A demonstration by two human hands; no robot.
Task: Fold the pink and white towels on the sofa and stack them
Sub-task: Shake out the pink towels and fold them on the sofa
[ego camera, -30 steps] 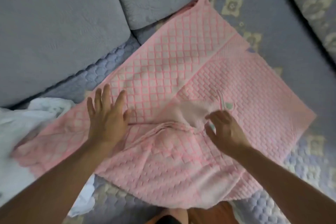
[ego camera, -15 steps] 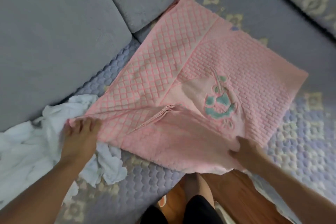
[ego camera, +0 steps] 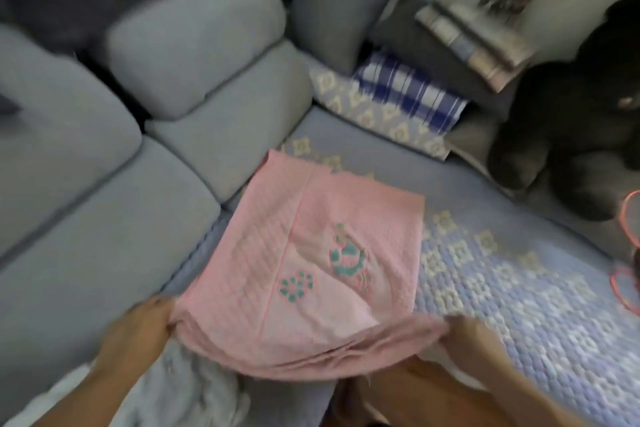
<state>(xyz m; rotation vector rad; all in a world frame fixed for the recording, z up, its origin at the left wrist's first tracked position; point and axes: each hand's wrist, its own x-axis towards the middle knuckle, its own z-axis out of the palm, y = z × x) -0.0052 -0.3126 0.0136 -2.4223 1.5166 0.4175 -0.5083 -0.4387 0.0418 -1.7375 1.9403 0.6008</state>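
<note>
- Head view, towels: the pink towel [ego camera: 325,253] is seen lying on the quilted sofa cover [ego camera: 519,288], just beside the grey seat cushions [ego camera: 104,236]. Compared with a second ago, when it was spread wide in a single layer with a bunched middle, it has been doubled over into a much narrower shape, and two teal embroidered motifs are now shown on its top face.
- Head view, hands: the near edge of the pink towel is held at both ends. The left hand [ego camera: 138,326] is curled round the near left corner, and the right hand [ego camera: 467,333] is pinched on the near right corner, so that several layered edges are gathered in a sagging arc between them. Half a second ago the hands were set further apart on a flatter cloth.
- Head view, white towel: the white towel [ego camera: 194,388] is seen crumpled at the near left, partly under the pink towel's near edge, not yet folded.
- Head view, surroundings: folded cloths, among them a blue checked cloth [ego camera: 408,94], are stacked at the far corner of the sofa. The picture is blurred by motion, so finer detail cannot be told.
- Judgement: one fold is taken as made, and a further fold of the pink towel is probably in hand; the white towel and the stacking are judged to remain.
</note>
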